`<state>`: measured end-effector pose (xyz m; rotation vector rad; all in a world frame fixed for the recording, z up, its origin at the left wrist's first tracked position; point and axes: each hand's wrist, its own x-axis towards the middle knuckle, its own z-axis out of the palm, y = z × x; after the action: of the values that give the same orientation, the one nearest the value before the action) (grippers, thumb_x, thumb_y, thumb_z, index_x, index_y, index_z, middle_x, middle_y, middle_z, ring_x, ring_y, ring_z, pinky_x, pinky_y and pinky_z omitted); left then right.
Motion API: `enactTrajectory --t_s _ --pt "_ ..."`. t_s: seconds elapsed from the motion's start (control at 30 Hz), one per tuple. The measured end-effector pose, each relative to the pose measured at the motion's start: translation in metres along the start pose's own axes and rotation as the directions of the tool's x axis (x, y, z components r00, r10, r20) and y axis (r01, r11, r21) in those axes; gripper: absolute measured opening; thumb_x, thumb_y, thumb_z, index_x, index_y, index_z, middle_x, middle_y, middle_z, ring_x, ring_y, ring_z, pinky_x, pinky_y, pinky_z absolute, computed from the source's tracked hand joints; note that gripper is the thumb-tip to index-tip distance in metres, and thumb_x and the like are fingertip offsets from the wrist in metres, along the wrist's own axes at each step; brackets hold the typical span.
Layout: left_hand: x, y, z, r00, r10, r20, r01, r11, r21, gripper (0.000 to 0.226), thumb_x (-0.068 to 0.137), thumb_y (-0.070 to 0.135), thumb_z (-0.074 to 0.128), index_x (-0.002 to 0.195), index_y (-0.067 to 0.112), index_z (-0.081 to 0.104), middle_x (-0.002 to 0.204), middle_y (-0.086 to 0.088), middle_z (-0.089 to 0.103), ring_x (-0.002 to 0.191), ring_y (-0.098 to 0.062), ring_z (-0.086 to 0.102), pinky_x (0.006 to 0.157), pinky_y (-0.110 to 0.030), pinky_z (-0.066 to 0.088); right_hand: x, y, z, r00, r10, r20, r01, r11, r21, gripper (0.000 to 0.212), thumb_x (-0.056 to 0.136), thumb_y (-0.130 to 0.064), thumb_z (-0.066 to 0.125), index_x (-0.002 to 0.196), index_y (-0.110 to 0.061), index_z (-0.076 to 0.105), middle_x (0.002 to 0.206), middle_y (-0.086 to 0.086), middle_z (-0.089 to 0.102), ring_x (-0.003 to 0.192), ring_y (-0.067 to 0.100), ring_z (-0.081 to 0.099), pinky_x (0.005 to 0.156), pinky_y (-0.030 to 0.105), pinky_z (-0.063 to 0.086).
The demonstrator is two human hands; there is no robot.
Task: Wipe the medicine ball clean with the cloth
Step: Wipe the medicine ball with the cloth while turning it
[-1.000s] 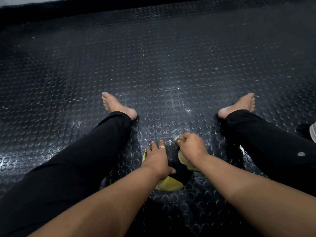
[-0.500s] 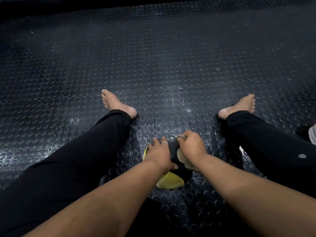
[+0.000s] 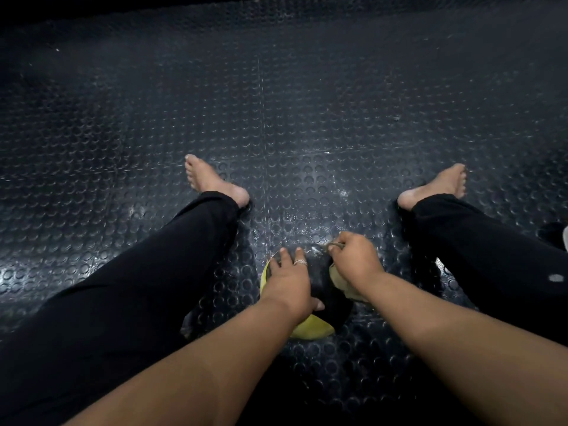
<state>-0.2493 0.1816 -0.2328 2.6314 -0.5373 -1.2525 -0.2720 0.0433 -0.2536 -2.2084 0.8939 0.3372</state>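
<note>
A dark rubber floor (image 3: 276, 103) with raised round studs fills the view, and the person sits on it with both legs in black trousers (image 3: 129, 287) spread apart, bare feet pointing away. Between the legs, close to the body, the medicine ball (image 3: 319, 281) rests on the floor; it is black with yellow patches showing at its left edge and its near underside. The left hand (image 3: 290, 284) lies over the ball's top left, fingers (image 3: 284, 256) spread and fairly straight against the surface, thumb wrapped onto the near side, a ring on one finger. The right hand (image 3: 355, 262) sits on the ball's upper right with its fingers curled, clenched around a pale cloth (image 3: 339, 279) that bunches out beneath the palm against the ball. Compared with a second ago, the ball and both hands keep nearly the same places; the right hand has shifted slightly toward the far side of the ball, and the left foot (image 3: 209, 179) sits a little further out.
</note>
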Motion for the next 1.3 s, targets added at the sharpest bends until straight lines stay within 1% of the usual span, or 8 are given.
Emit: enactTrajectory --t_s 0.1,0.23,0.47,0.67,1.0,1.17,1.23,1.3 --pt "0.002 -0.002 -0.004 1.000 -0.014 0.005 0.014 1.000 -0.010 0.117 0.079 0.035 0.079 0.156 0.015 -0.007 0.163 -0.014 -0.010 0.149 -0.037 -0.005 0.120 -0.046 0.015 -0.011 -0.002 -0.002 0.999 -0.046 0.015 0.046 0.999 -0.005 0.013 0.089 -0.021 0.058 0.078 -0.015 0.059 0.077 0.004 0.061 0.080 0.025 0.059 0.065 0.027 0.040" --pt "0.004 -0.005 -0.005 1.000 -0.004 0.011 0.005 1.000 -0.024 0.118 0.079 0.035 0.080 0.156 0.014 -0.007 0.163 -0.014 -0.009 0.149 -0.037 -0.006 0.120 -0.045 0.012 -0.031 -0.002 0.006 0.991 -0.133 -0.007 0.133 0.991 -0.026 0.014 0.089 -0.021 0.057 0.075 -0.021 0.055 0.090 0.004 0.058 0.080 0.020 0.055 0.068 0.028 0.042" --pt "-0.003 -0.002 0.000 1.000 -0.005 0.009 0.005 1.000 -0.028 0.116 0.082 0.034 0.077 0.155 0.014 -0.011 0.162 -0.014 -0.015 0.149 -0.036 -0.010 0.120 -0.044 0.012 -0.006 -0.004 0.002 1.000 -0.003 -0.025 0.004 1.000 0.021 0.013 0.089 -0.021 0.057 0.077 -0.020 0.061 0.084 0.004 0.065 0.080 0.021 0.059 0.066 0.027 0.043" --pt "-0.001 -0.013 0.002 1.000 0.004 -0.002 -0.004 0.999 -0.043 0.115 0.081 0.030 0.078 0.156 0.015 -0.008 0.162 -0.012 -0.013 0.150 -0.034 -0.008 0.121 -0.044 0.012 -0.044 -0.008 0.010 0.987 -0.160 0.029 0.158 0.986 0.062 0.008 0.088 -0.018 0.062 0.080 -0.017 0.063 0.088 -0.001 0.055 0.081 0.015 0.054 0.069 0.025 0.040" --pt "0.012 0.001 -0.014 1.000 -0.002 0.022 0.002 1.000 0.008 0.117 0.078 0.038 0.080 0.156 0.012 -0.003 0.163 -0.017 -0.004 0.149 -0.038 0.002 0.120 -0.047 0.019 -0.017 -0.007 0.012 0.993 -0.073 -0.093 0.085 0.987 0.134 0.010 0.090 -0.020 0.059 0.080 -0.017 0.058 0.092 0.004 0.050 0.084 0.022 0.054 0.074 0.026 0.042" --pt "0.006 0.002 -0.012 1.000 -0.006 0.029 0.005 1.000 0.011 0.116 0.080 0.038 0.078 0.156 0.014 -0.006 0.162 -0.015 -0.009 0.149 -0.038 -0.003 0.121 -0.047 0.016 0.005 0.007 0.006 0.999 0.019 -0.034 -0.016 0.997 0.079 0.013 0.088 -0.021 0.061 0.078 -0.013 0.060 0.085 0.005 0.061 0.081 0.023 0.057 0.072 0.029 0.046" --pt "0.004 -0.001 -0.010 1.000 -0.002 0.028 0.002 1.000 -0.008 0.116 0.081 0.036 0.078 0.156 0.015 -0.008 0.162 -0.014 -0.012 0.149 -0.037 -0.006 0.121 -0.047 0.014 0.015 0.015 -0.002 0.977 0.205 0.056 -0.211 0.919 0.334 0.019 0.086 -0.015 0.064 0.069 -0.013 0.058 0.073 0.005 0.059 0.076 0.022 0.055 0.069 0.027 0.042" --pt "0.004 -0.006 -0.010 1.000 0.005 0.021 -0.004 1.000 -0.029 0.116 0.080 0.035 0.078 0.156 0.016 -0.007 0.163 -0.012 -0.012 0.149 -0.036 -0.006 0.121 -0.046 0.012 0.019 0.021 -0.013 0.907 0.358 0.222 -0.408 0.618 0.672 0.019 0.087 -0.007 0.062 0.069 -0.012 0.055 0.069 0.008 0.056 0.068 0.022 0.053 0.066 0.030 0.042"
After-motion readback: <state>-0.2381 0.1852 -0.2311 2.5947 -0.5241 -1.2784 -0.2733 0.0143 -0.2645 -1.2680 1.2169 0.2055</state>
